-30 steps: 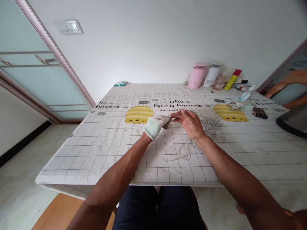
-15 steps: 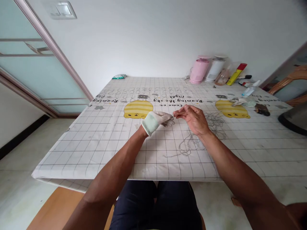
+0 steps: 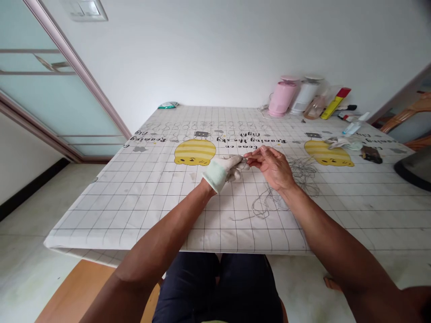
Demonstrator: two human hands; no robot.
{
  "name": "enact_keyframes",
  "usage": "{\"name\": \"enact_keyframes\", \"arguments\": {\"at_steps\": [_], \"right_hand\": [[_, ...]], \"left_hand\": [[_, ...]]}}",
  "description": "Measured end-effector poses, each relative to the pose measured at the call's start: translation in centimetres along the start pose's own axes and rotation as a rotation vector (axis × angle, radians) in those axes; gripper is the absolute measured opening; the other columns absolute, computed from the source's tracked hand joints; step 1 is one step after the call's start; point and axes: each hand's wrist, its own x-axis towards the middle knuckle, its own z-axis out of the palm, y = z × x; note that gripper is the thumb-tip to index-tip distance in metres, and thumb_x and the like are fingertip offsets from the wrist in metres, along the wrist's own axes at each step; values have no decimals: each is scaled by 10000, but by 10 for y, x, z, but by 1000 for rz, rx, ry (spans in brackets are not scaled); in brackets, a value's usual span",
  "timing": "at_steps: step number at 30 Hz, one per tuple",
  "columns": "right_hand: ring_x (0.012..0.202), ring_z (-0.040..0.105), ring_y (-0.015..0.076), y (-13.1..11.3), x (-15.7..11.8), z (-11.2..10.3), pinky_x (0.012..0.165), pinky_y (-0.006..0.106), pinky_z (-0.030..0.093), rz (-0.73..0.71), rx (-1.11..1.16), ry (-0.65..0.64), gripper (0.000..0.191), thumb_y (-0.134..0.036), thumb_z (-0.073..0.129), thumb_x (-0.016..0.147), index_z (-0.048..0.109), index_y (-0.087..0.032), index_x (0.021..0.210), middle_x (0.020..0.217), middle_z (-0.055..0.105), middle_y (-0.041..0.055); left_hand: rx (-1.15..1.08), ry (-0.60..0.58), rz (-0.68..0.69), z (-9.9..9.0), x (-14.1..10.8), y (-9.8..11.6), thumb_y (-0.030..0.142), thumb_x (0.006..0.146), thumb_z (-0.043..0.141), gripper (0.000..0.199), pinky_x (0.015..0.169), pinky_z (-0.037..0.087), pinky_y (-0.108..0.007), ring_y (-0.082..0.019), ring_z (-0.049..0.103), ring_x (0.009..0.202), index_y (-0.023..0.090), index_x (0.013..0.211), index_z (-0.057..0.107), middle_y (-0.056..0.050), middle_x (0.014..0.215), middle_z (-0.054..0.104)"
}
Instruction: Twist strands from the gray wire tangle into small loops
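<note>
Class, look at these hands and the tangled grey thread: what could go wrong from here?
The tangle lies just beside the bare right hand, so a careless pull might tighten its knots. The gloved left hand may lose its grip on anything so fine, since the fabric looks thick. The loose loop lies close below the right wrist, where the forearm might drag it.

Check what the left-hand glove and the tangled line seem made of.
The glove looks like knit cotton fabric, matte and wrinkled. The tangled line looks like thin grey thread, dull and limp, lying in loose loops; its fibre is too fine to tell.
</note>
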Motion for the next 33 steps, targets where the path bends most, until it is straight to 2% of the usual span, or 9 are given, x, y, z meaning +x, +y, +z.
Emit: {"name": "enact_keyframes", "arguments": {"at_steps": [3,7,10,12,14,18,21,23,33], "right_hand": [[839,775,224,0,0,1,855,418,648,-11,-24,15,423,-659,715,960,765,-240,938,1072,831,96],[895,793,254,-1,0,2,801,418,660,-50,-103,122,471,-714,710,932,750,-245,925,1072,827,105],[972,795,278,-2,1,2,768,412,669,-100,-144,188,484,-737,717,909,746,-254,919,1088,821,104],[1008,793,285,-1,0,3,762,407,675,-127,-158,203,474,-732,723,908,752,-259,914,1094,818,98],[1042,788,290,0,-1,6,778,412,681,-148,-169,195,446,-706,722,927,764,-263,919,1089,817,92],[1134,764,305,1,-5,13,823,441,694,-175,-192,143,391,-643,691,984,784,-265,942,1099,814,87],[1164,754,317,2,-7,16,814,452,700,-162,-194,129,395,-648,689,983,782,-267,937,1122,812,90],[1142,764,317,1,-6,16,809,447,699,-148,-196,135,403,-658,695,973,778,-266,925,1108,815,91],[921,806,294,-13,4,-13,832,450,668,-42,-204,46,439,-666,767,916,791,-228,900,996,831,116]], "left_hand": [[98,21,-1,2,-2,1,407,956,689,266,439,307,-220,-86,599,511,148,992,741,-97,904,786],[365,103,40,7,-3,2,498,983,635,375,507,400,-269,-143,670,574,159,1105,741,-109,950,805],[602,238,97,14,-1,-2,531,908,731,569,695,504,-301,-227,756,813,176,1350,681,-117,1085,810],[717,320,126,18,1,-7,532,826,824,775,854,521,-323,-288,746,1044,180,1478,598,-130,1204,788],[790,365,139,20,4,-13,548,784,865,869,952,508,-353,-323,706,1163,174,1510,567,-140,1262,763],[864,411,153,21,8,-21,552,837,821,686,969,504,-405,-347,701,1148,167,1381,659,-148,1212,762],[902,443,178,20,8,-22,448,891,775,507,986,498,-411,-341,702,1140,160,1302,702,-144,1176,769],[912,447,187,20,8,-21,370,896,766,469,1003,496,-404,-327,707,1127,159,1310,701,-140,1182,771],[1034,289,277,9,10,-30,241,911,742,387,1018,505,-394,-303,723,1070,207,1296,720,-109,1171,781]]}}
